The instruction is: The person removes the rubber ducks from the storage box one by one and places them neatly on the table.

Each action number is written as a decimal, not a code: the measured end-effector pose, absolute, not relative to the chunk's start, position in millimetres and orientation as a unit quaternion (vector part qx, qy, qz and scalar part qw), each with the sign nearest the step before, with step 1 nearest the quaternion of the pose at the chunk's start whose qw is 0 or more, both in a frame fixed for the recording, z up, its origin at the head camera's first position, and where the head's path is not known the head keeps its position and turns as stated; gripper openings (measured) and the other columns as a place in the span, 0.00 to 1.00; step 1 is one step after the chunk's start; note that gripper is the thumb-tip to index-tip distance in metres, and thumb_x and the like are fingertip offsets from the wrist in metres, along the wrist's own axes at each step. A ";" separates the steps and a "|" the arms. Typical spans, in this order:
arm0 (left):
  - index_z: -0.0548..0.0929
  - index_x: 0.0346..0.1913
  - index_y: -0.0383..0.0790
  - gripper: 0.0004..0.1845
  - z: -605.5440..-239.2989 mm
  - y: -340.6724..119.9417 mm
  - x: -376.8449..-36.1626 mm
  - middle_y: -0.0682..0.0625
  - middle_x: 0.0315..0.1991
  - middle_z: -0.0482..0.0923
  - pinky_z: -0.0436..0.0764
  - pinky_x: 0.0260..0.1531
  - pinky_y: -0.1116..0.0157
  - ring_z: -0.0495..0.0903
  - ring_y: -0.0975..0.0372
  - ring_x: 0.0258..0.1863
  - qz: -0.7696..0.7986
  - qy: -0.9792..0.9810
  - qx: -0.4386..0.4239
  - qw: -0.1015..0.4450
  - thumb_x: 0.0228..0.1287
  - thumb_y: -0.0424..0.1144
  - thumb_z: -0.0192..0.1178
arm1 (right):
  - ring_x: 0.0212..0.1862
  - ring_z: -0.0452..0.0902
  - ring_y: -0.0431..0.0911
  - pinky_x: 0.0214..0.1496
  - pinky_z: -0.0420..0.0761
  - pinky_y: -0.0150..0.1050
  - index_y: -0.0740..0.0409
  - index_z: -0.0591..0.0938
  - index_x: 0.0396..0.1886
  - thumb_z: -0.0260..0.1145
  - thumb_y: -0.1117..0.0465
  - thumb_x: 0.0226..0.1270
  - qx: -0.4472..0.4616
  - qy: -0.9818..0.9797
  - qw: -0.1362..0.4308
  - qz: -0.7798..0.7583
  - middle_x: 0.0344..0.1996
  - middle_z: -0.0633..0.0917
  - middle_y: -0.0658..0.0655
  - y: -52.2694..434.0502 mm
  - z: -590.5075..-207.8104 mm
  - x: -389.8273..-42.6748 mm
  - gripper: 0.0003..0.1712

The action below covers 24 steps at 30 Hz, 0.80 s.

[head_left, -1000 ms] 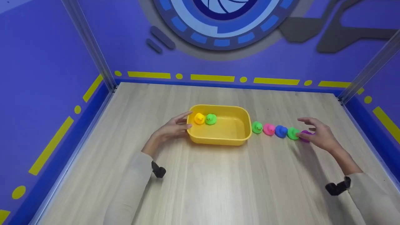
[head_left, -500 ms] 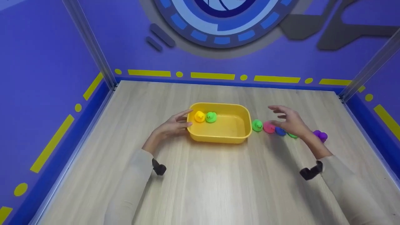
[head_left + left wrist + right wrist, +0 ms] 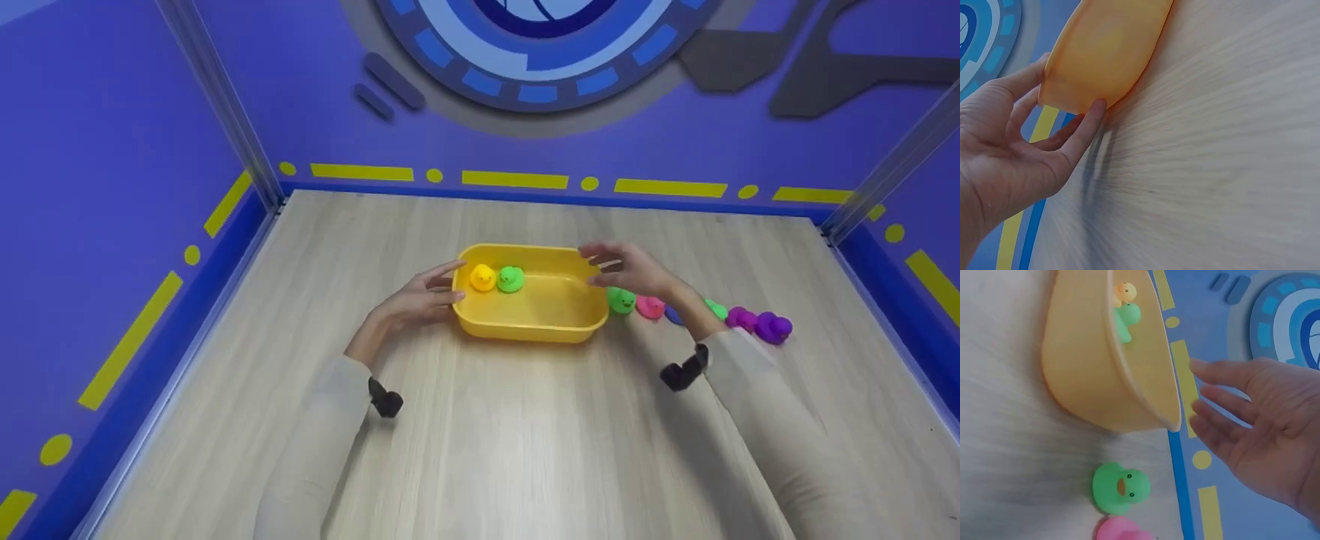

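A yellow plastic tub (image 3: 532,331) stands on the table, holding a yellow duck (image 3: 483,278) and a green duck (image 3: 511,280) side by side at its left end. Against the tub's left end, my left hand (image 3: 418,301) rests with extended fingers and thumb touching the outer wall. My right hand (image 3: 632,270) hovers at the right rim, fingers spread and holding nothing; the right wrist view shows a gap between fingertips and rim. Beneath that hand, a second green duck (image 3: 1120,488) sits just outside the tub, beside a pink duck (image 3: 649,307).
The row of ducks runs on to the right: a blue duck (image 3: 673,315) mostly behind the right wrist, another green duck (image 3: 716,308), a magenta duck (image 3: 741,319) and a purple duck (image 3: 773,328). Blue printed panels (image 3: 525,150) wall the wooden table (image 3: 480,435) at back and sides.
My right hand has swept left, from above the far end of the duck row to the tub's right rim, uncovering the magenta and purple ducks. The left hand stays at the tub.
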State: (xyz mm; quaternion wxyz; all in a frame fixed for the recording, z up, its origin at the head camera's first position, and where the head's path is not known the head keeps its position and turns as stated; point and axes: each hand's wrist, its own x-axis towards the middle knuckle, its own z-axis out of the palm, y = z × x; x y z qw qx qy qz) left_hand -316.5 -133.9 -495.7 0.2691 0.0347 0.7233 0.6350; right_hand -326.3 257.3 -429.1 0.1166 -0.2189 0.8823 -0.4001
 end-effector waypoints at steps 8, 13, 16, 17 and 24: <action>0.65 0.77 0.65 0.36 -495.1 -132.6 -316.5 0.43 0.77 0.59 0.81 0.65 0.57 0.77 0.51 0.66 0.636 0.722 0.021 0.271 0.70 0.40 0.66 | 0.69 0.74 0.65 0.71 0.76 0.57 0.68 0.73 0.70 0.67 0.67 0.71 -0.215 0.875 0.207 -0.381 0.67 0.76 0.71 226.9 -436.6 -352.8 0.29; 0.66 0.77 0.64 0.37 -494.6 -132.2 -316.2 0.43 0.77 0.60 0.80 0.65 0.56 0.78 0.51 0.65 0.643 0.717 0.019 0.268 0.70 0.40 0.67 | 0.69 0.73 0.64 0.73 0.74 0.56 0.66 0.71 0.72 0.67 0.66 0.71 -0.203 0.870 0.238 -0.382 0.68 0.76 0.71 206.1 -447.9 -361.0 0.31; 0.65 0.77 0.63 0.37 -494.6 -132.5 -316.7 0.42 0.76 0.61 0.80 0.66 0.55 0.78 0.51 0.64 0.643 0.717 0.026 0.267 0.70 0.39 0.66 | 0.69 0.74 0.62 0.73 0.74 0.55 0.62 0.70 0.74 0.67 0.65 0.72 -0.191 0.867 0.250 -0.385 0.69 0.75 0.68 195.3 -454.8 -362.8 0.33; 0.65 0.78 0.62 0.37 -494.6 -132.5 -316.9 0.41 0.76 0.61 0.80 0.66 0.55 0.78 0.50 0.64 0.642 0.718 0.029 0.267 0.70 0.39 0.66 | 0.68 0.74 0.61 0.73 0.75 0.55 0.61 0.70 0.74 0.67 0.64 0.72 -0.186 0.869 0.251 -0.384 0.69 0.76 0.67 191.8 -457.4 -363.5 0.33; 0.64 0.78 0.61 0.38 -494.8 -132.7 -315.6 0.41 0.77 0.60 0.79 0.67 0.53 0.78 0.50 0.65 0.647 0.714 0.029 0.266 0.69 0.39 0.67 | 0.67 0.76 0.62 0.71 0.77 0.55 0.61 0.70 0.74 0.68 0.67 0.70 -0.211 0.872 0.231 -0.377 0.70 0.75 0.67 166.6 -473.9 -362.6 0.34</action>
